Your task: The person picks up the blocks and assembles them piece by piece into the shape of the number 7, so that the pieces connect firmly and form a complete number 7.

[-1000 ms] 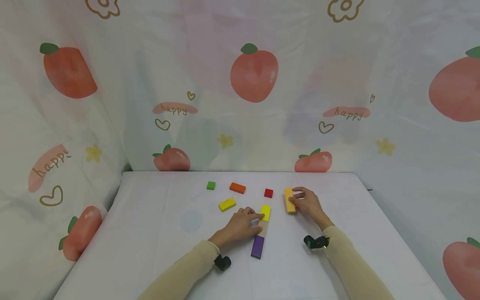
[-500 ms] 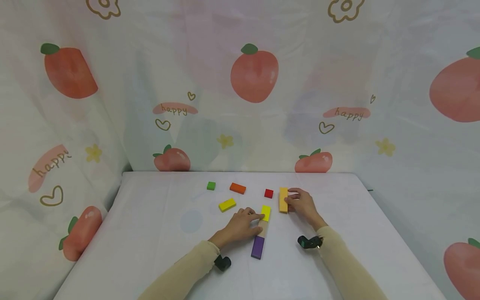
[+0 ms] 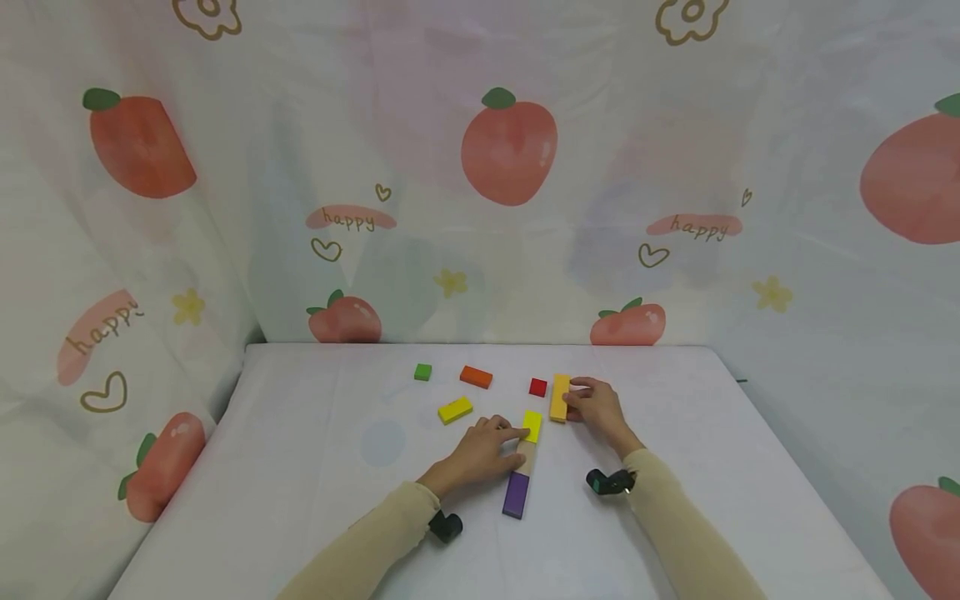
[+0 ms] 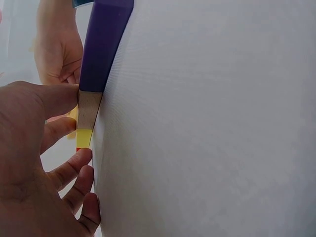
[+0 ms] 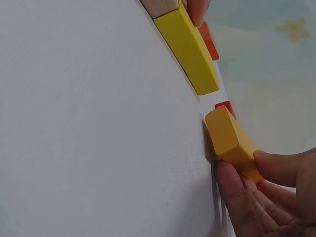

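In the head view, three blocks lie end to end in a row: a purple block (image 3: 515, 497) nearest, a plain wooden block (image 3: 527, 456) in the middle and a bright yellow block (image 3: 533, 422) at the far end. My left hand (image 3: 478, 450) rests against the row from the left, index finger on the yellow block and thumb at the wooden one. Between thumb and fingers, my right hand (image 3: 598, 410) pinches a long orange-yellow block (image 3: 559, 398), right of the row's far end. A narrow gap separates that block from the yellow one in the right wrist view.
A small red block (image 3: 537, 387) lies just left of the held block. Farther left are an orange block (image 3: 476, 377), a small green block (image 3: 423, 372) and a loose yellow block (image 3: 455, 410). The white table (image 3: 315, 467) ends at a patterned cloth (image 3: 420, 275) behind.
My right hand has moved left with the orange-yellow block, bringing it closer to the row and the red block. The left hand and the other blocks stay in place.
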`<state>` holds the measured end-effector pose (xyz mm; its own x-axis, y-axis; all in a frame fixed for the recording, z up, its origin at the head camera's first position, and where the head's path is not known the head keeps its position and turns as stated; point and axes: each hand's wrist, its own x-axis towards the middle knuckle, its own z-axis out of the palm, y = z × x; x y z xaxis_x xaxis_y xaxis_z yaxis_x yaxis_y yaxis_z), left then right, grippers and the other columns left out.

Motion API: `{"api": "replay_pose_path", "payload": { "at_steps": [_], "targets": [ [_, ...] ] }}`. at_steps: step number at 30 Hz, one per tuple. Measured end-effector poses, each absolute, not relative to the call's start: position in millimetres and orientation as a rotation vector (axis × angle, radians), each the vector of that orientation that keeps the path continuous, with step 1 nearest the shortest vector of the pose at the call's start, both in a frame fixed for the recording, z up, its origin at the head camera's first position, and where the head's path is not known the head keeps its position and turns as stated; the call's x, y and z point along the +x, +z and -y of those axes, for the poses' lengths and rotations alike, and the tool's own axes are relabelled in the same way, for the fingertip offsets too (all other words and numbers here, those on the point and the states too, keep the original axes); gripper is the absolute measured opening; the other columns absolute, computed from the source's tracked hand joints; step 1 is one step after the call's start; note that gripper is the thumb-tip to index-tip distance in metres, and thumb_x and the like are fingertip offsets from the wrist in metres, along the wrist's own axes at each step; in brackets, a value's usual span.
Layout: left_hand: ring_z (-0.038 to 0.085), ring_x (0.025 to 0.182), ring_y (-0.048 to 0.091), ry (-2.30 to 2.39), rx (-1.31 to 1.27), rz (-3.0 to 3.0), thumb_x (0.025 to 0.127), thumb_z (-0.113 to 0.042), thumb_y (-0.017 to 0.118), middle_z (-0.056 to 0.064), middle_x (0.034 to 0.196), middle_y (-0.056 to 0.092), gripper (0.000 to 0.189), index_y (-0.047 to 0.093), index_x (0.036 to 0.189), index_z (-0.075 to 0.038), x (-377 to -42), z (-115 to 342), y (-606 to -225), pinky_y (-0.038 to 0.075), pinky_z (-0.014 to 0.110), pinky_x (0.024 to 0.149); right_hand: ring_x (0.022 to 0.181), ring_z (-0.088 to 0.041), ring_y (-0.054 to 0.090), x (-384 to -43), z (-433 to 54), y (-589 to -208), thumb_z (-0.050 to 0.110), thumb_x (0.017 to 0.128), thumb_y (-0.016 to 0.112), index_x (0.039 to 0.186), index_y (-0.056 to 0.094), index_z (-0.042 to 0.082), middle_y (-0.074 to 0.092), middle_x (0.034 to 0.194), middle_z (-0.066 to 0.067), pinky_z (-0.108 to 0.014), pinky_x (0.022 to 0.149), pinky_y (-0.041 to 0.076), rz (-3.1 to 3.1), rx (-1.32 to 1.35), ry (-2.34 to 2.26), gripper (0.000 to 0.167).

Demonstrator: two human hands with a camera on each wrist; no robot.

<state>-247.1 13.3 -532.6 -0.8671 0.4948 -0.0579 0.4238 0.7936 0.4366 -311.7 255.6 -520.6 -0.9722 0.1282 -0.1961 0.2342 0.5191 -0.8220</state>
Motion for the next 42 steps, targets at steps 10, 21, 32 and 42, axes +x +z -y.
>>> {"api": "replay_pose_path", "payload": {
  "at_steps": [10, 21, 32, 42],
  "targets": [
    [0.020, 0.113, 0.048, 0.634, 0.749, -2.819, 0.094, -0.043, 0.062, 0.001, 0.129, 0.056, 0.046, 0.055, 0.139, -0.035, -246, -12, -532, 0.044, 0.037, 0.095, 0.080, -0.017, 0.069, -313, -250, -518, 0.018, 0.096, 0.064, 0.138, 0.051, 0.003, 0.064, 0.120, -0.023, -0.028, 0.072, 0.059, -2.625, 0.314, -1.476, 0.047],
    [0.020, 0.113, 0.048, 0.637, 0.764, -2.822, 0.095, -0.043, 0.061, 0.001, 0.130, 0.056, 0.046, 0.055, 0.140, -0.035, -247, -11, -533, 0.044, 0.037, 0.095, 0.081, -0.018, 0.069, -318, -243, -518, 0.020, 0.096, 0.064, 0.137, 0.052, 0.004, 0.065, 0.120, -0.022, -0.028, 0.072, 0.059, -2.644, 0.319, -1.429, 0.046],
    [0.019, 0.112, 0.048, 0.619, 0.749, -2.823, 0.094, -0.045, 0.062, 0.000, 0.129, 0.056, 0.047, 0.055, 0.140, -0.036, -248, -12, -533, 0.044, 0.036, 0.094, 0.083, -0.020, 0.069, -320, -236, -518, 0.020, 0.096, 0.064, 0.138, 0.051, 0.005, 0.065, 0.121, -0.022, -0.028, 0.073, 0.059, -2.660, 0.318, -1.432, 0.046],
    [0.019, 0.112, 0.048, 0.618, 0.735, -2.826, 0.094, -0.044, 0.062, 0.001, 0.128, 0.056, 0.047, 0.055, 0.139, -0.036, -248, -13, -534, 0.045, 0.037, 0.093, 0.081, -0.019, 0.069, -322, -231, -521, 0.020, 0.096, 0.064, 0.138, 0.050, 0.005, 0.064, 0.120, -0.021, -0.027, 0.073, 0.059, -2.645, 0.324, -1.455, 0.047]
  ]
}}
